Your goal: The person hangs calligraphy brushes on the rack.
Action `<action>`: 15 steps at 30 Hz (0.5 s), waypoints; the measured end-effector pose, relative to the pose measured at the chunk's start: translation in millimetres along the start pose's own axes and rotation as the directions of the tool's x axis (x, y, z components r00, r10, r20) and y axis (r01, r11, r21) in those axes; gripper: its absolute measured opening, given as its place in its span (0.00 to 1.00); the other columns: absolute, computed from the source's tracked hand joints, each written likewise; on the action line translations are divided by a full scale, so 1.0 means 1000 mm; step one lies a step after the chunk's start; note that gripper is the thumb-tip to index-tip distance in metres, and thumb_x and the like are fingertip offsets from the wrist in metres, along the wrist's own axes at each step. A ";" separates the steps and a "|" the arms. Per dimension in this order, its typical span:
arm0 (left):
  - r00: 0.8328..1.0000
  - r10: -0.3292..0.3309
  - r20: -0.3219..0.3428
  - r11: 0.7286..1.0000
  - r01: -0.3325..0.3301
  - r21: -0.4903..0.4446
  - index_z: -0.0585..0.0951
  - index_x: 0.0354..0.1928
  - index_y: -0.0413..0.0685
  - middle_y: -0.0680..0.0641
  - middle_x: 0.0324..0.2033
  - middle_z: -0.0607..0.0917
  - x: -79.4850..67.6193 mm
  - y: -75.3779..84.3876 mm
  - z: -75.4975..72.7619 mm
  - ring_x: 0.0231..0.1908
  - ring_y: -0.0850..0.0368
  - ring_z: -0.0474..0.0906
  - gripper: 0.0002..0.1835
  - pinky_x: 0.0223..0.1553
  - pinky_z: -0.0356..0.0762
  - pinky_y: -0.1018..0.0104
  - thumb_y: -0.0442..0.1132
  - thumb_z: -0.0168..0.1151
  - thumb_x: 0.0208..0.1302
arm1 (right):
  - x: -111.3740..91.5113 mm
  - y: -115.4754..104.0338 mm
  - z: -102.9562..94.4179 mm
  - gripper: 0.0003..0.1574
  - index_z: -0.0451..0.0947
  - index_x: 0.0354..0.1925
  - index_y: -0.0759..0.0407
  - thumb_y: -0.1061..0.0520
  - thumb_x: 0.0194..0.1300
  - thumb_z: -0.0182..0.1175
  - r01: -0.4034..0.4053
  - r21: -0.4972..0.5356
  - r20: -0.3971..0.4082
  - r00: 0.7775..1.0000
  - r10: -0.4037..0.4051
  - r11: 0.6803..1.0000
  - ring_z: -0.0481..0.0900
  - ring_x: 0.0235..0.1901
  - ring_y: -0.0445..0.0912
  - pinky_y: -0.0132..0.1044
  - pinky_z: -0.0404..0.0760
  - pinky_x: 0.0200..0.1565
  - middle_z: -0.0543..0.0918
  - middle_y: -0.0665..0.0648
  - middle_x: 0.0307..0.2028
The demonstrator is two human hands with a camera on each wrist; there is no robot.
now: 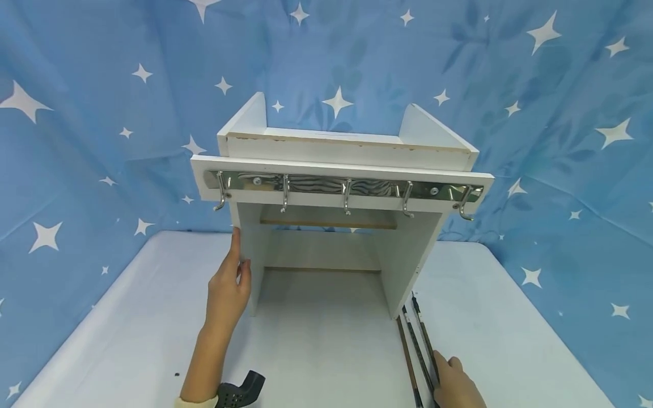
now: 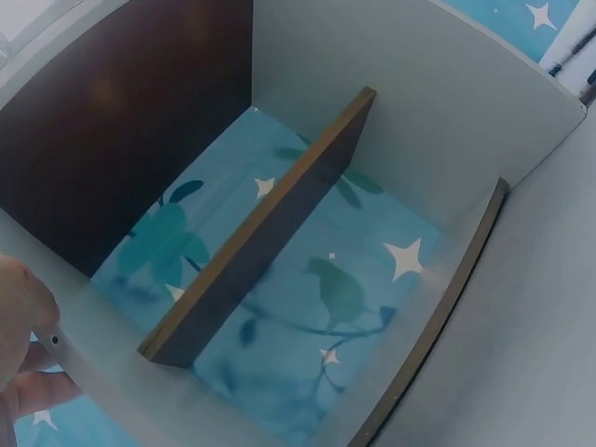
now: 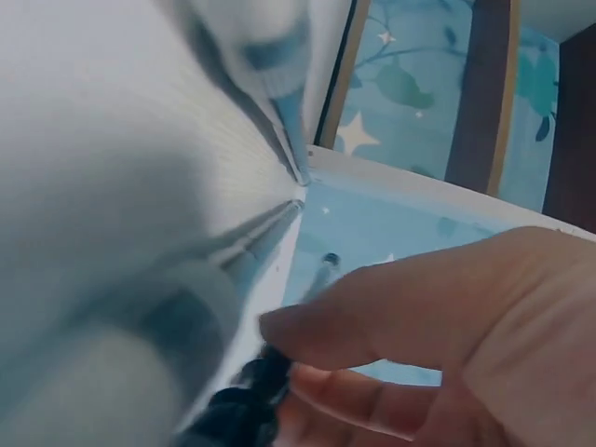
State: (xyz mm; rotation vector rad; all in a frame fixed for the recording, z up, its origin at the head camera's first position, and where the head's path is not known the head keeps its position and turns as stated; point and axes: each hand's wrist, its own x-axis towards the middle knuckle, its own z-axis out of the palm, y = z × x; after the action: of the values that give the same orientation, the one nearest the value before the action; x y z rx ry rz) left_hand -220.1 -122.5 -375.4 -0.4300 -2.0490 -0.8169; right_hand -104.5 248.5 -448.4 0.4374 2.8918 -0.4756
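Observation:
A white wall shelf [image 1: 316, 294] stands on the table, a row of metal hooks [image 1: 347, 195] across its upper front. My left hand [image 1: 228, 283] holds the front edge of its left side panel, index finger extended up along it. In the left wrist view the fingers [image 2: 45, 391] lie outside that panel, near a small hole. Low at the right, my right hand [image 1: 454, 382] pinches a slim dark rod [image 1: 423, 328] between thumb and fingers. Two similar rods lie just left of it, a black one [image 1: 419, 352] and a brown one [image 1: 408, 362], beside the shelf's right panel.
The white table [image 1: 484, 317] spreads around the shelf. A blue curtain with white stars [image 1: 127, 141] hangs behind and along both sides. A tiny dark bit [image 1: 177, 374] lies at the front left. The shelf has dividers [image 2: 270, 233] with openings to the curtain between them.

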 end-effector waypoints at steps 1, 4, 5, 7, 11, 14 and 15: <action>1.000 0.012 -0.012 1.000 -0.013 -0.001 0.52 0.70 0.46 0.35 0.59 0.71 0.001 0.000 0.000 0.44 0.40 0.79 0.41 0.35 0.83 0.56 0.23 0.56 0.56 | -0.001 0.000 -0.001 0.36 0.62 0.56 0.79 0.71 0.48 0.61 0.003 0.007 -0.019 1.000 -0.003 1.000 0.72 0.24 0.47 0.38 0.78 0.24 0.70 0.66 0.30; 0.998 0.036 -0.050 0.999 -0.036 -0.005 0.54 0.69 0.44 0.35 0.58 0.72 0.001 0.000 0.000 0.44 0.39 0.79 0.42 0.34 0.83 0.57 0.19 0.57 0.53 | -0.003 -0.001 -0.003 0.37 0.62 0.57 0.78 0.72 0.47 0.60 0.010 0.031 -0.094 0.996 -0.007 0.999 0.71 0.23 0.46 0.37 0.76 0.22 0.70 0.65 0.30; 0.997 0.040 -0.060 0.999 -0.041 -0.008 0.55 0.69 0.44 0.35 0.58 0.72 0.001 0.000 0.000 0.44 0.39 0.79 0.42 0.34 0.83 0.57 0.19 0.57 0.52 | -0.004 -0.001 -0.004 0.36 0.62 0.57 0.78 0.72 0.47 0.59 0.017 0.038 -0.122 0.992 -0.012 0.999 0.71 0.22 0.46 0.37 0.75 0.21 0.70 0.66 0.30; 0.996 0.046 -0.072 0.999 -0.047 -0.014 0.55 0.69 0.44 0.34 0.57 0.72 0.001 0.000 0.000 0.44 0.39 0.79 0.42 0.34 0.83 0.57 0.18 0.57 0.51 | -0.007 -0.002 -0.008 0.36 0.62 0.57 0.78 0.73 0.48 0.57 0.027 0.054 -0.176 0.984 -0.018 0.998 0.70 0.21 0.45 0.35 0.74 0.20 0.70 0.65 0.30; 0.995 0.051 -0.080 0.998 -0.053 -0.023 0.56 0.69 0.44 0.34 0.58 0.72 0.000 0.000 0.001 0.44 0.39 0.79 0.43 0.33 0.83 0.58 0.18 0.57 0.50 | -0.013 -0.003 -0.015 0.37 0.60 0.59 0.77 0.73 0.48 0.54 0.063 0.092 -0.270 0.962 -0.036 0.994 0.69 0.19 0.44 0.32 0.71 0.17 0.69 0.66 0.31; 0.995 0.050 -0.087 0.998 -0.052 -0.028 0.56 0.69 0.44 0.36 0.59 0.71 0.001 0.000 0.003 0.44 0.39 0.79 0.43 0.33 0.83 0.58 0.17 0.57 0.49 | -0.017 -0.004 -0.019 0.38 0.59 0.60 0.75 0.72 0.48 0.54 0.096 0.128 -0.370 0.928 -0.042 0.987 0.69 0.20 0.44 0.30 0.69 0.17 0.69 0.68 0.34; 0.995 0.048 -0.091 0.998 -0.050 -0.029 0.56 0.69 0.43 0.36 0.59 0.71 0.001 0.000 0.003 0.44 0.39 0.79 0.43 0.33 0.83 0.58 0.17 0.57 0.49 | -0.018 -0.005 -0.020 0.38 0.60 0.60 0.75 0.71 0.48 0.54 0.109 0.134 -0.414 0.909 -0.045 0.985 0.70 0.21 0.45 0.29 0.69 0.17 0.70 0.68 0.35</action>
State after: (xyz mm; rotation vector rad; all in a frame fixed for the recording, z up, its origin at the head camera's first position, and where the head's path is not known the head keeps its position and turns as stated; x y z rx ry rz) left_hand -222.5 -119.8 -375.7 -0.4511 -1.9368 -0.8254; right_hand -92.0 246.3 -424.4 0.4997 3.3009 -0.7015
